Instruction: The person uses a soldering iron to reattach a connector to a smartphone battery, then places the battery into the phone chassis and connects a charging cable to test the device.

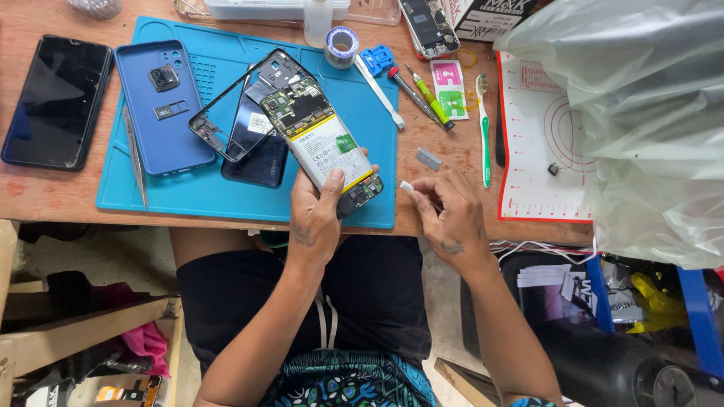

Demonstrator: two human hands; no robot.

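mat (226, 192): teal | back cover (162, 113): blue | toothbrush (483, 128): green-white | battery (326, 149): white, yellow edge

Work mat (188, 196) lies on the bench (45, 192); intact phone (56, 102) sits left of it, back cover (162, 105) on its left part, bare frame (249, 102) over another phone (260, 151) mid-mat. Opened phone (328, 147) is at mat's near right, in the left hand (317, 215); right hand (449, 215) just right of it. Screwdrivers (422, 94) and toothbrush (483, 128) lie farther right, plastic bag (641, 120) at far right.
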